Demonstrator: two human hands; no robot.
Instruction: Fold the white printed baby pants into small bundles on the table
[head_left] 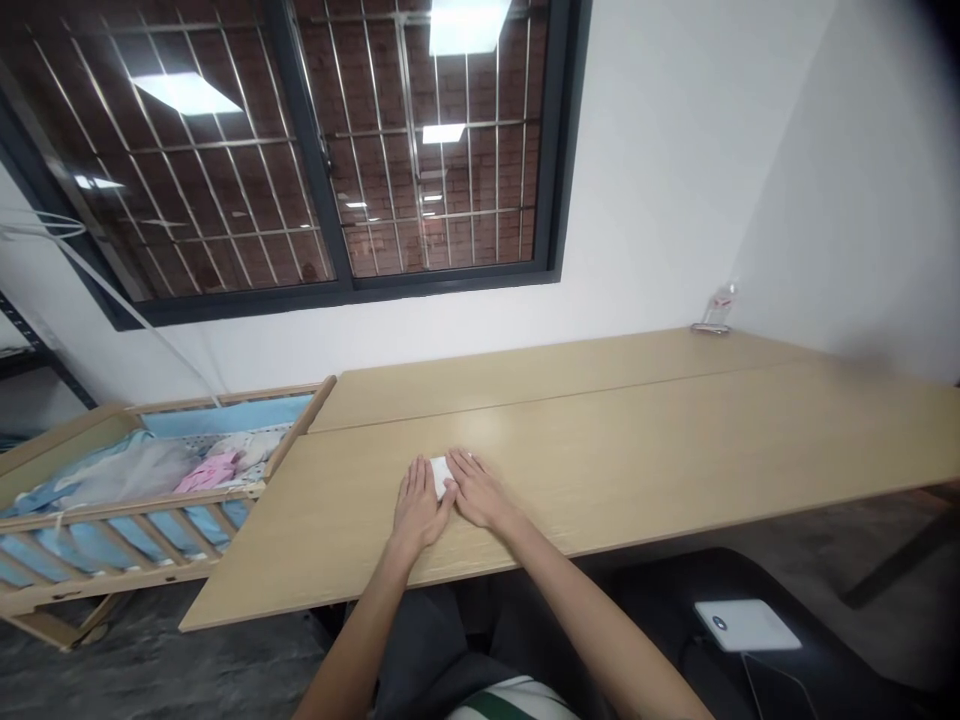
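Both of my hands lie flat, palms down, on a long light-wood table (675, 430). My left hand (417, 508) and my right hand (475, 490) sit side by side, fingers stretched out. Between and partly under them is a small white folded thing (441, 474), cloth or paper, which both hands press on. Most of it is covered by my fingers.
A wooden baby crib (112, 500) with blue lining and pink clothes stands at the table's left end. A small clear bottle (718, 306) sits at the far right corner by the wall. A white device (746, 625) with a cable lies on a black seat below right.
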